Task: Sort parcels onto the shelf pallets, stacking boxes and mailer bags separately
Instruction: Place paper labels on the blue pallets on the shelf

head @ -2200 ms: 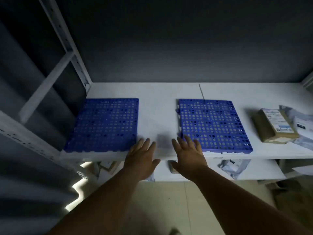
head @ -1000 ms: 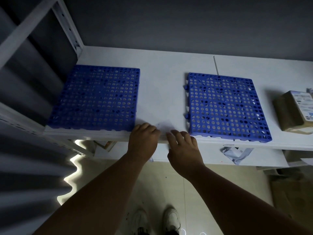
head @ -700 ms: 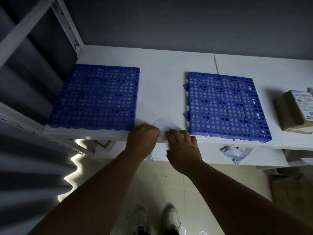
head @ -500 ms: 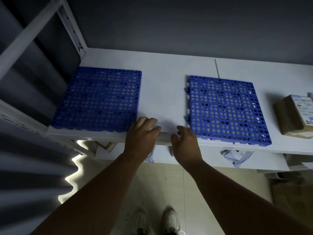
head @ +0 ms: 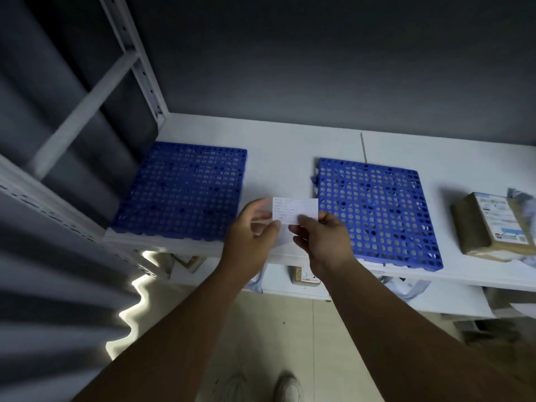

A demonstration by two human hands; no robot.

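Two blue perforated pallets lie on the white shelf (head: 278,158): the left pallet (head: 182,190) and the right pallet (head: 377,210), both bare. Between them, above the shelf's front edge, I hold up a small white paper slip (head: 295,210) with printed lines. My left hand (head: 252,236) pinches its left edge and my right hand (head: 322,239) pinches its lower right edge. A brown cardboard box (head: 478,227) with a white label lies at the shelf's right end, with a grey mailer bag (head: 522,198) partly visible behind it.
A white metal upright (head: 136,62) and brace frame the shelf on the left. A lower shelf (head: 290,282) holds more parcels and bags, mostly hidden. My shoes (head: 261,387) stand on the pale tiled floor below.
Both hands picked the paper slip off the shelf's front edge and raised it between the pallets. The camera tilted up slightly.
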